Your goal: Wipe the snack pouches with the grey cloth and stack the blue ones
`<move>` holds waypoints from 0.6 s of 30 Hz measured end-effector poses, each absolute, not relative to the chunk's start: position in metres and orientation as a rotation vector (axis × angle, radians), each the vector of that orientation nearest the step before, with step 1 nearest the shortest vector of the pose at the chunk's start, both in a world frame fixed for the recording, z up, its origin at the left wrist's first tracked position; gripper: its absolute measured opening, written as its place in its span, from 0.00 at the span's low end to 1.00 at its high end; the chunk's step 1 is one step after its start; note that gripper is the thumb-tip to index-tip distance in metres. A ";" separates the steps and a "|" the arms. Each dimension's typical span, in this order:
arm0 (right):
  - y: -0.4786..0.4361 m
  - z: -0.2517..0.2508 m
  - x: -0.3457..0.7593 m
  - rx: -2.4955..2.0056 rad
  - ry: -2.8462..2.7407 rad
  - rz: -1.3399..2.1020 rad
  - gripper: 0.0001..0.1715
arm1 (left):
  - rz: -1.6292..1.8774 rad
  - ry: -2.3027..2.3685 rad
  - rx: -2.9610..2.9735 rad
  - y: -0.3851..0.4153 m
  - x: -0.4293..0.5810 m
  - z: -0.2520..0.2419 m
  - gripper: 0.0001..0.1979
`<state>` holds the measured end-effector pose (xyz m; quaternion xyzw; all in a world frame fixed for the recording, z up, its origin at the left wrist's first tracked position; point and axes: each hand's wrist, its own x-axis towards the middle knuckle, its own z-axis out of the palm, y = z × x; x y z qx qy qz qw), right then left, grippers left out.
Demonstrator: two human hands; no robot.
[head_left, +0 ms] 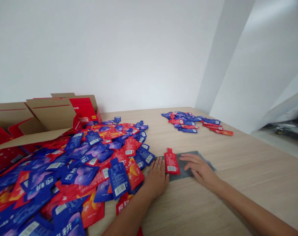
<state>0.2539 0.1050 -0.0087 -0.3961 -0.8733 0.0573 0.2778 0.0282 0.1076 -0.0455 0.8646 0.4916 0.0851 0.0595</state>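
A red pouch (pixel 171 161) lies on a flat dark grey bag (pixel 185 165) on the wooden table (pixel 213 196). My left hand (pixel 158 177) rests flat just left of the pouch, fingers stretched out, thumb near the pouch's lower edge. My right hand (pixel 199 167) lies flat on the grey bag just right of the pouch, fingers extended. Neither hand grips anything. A big heap of red and blue pouches (pixel 72 167) spreads to the left of my left hand.
Opened red-and-brown cardboard boxes (pixel 41 118) stand at the far left behind the heap. A smaller group of red and blue pouches (pixel 193 123) lies at the back right of the table. White walls (pixel 129 52) close the back and right.
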 end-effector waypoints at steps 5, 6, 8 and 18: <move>0.130 -0.019 0.215 -1.223 -2.127 0.128 0.23 | 0.255 1.499 2.628 0.107 0.028 -0.045 0.28; 0.136 -0.026 0.204 -1.268 -2.143 0.129 0.23 | 0.246 1.503 2.632 0.107 0.028 -0.046 0.28; 0.146 -0.042 0.185 -1.384 -2.197 0.136 0.25 | 0.227 1.502 2.646 0.107 0.028 -0.047 0.29; 0.147 -0.061 0.193 -1.534 -2.388 0.067 0.28 | 0.206 1.499 2.663 0.108 0.028 -0.048 0.29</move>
